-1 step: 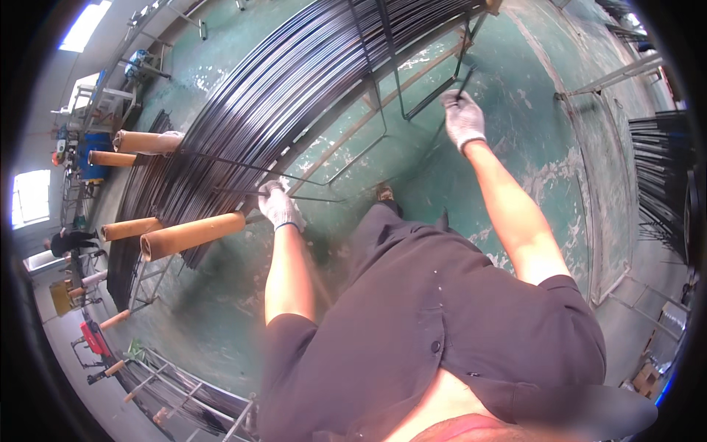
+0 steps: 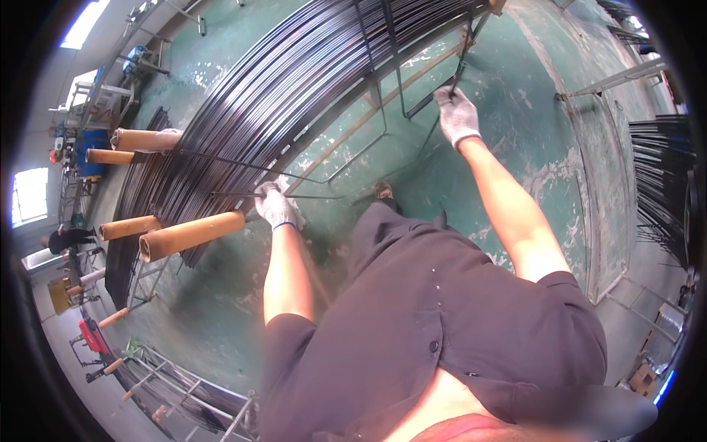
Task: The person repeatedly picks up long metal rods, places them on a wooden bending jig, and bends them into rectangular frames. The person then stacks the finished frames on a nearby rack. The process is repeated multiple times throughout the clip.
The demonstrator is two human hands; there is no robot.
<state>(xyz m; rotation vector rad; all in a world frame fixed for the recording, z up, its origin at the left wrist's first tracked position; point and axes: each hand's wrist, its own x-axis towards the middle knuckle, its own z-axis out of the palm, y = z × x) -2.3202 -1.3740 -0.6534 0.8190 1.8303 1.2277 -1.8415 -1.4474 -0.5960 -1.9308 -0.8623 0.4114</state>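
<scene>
Bent rod (image 2: pixel 317 197): thin and dark, over the green floor (image 2: pixel 221 324) around the view's centre; its free end points to nine o'clock past the left hand.
Left hand (image 2: pixel 277 206): gloved, between nine and ten o'clock; fingers curled closed around the rod.
Right hand (image 2: pixel 459 118): gloved, between one and two o'clock; fingers bent in on a dark length, seemingly the same rod's far side, though the join is faint.
Neighbouring bent bar (image 2: pixel 355 158): just to twelve o'clock of the rod; the two could snag if the grips rise unevenly.
Shoe (image 2: pixel 384 191): between the hands, near the rod; a slipping glove could let the metal drop onto it.
Bar stack (image 2: pixel 294 81): eleven o'clock; a swinging rod might scrape it.
Cardboard tubes (image 2: pixel 195 234): nine o'clock, near the free end, which could catch on one if pushed outward.
</scene>
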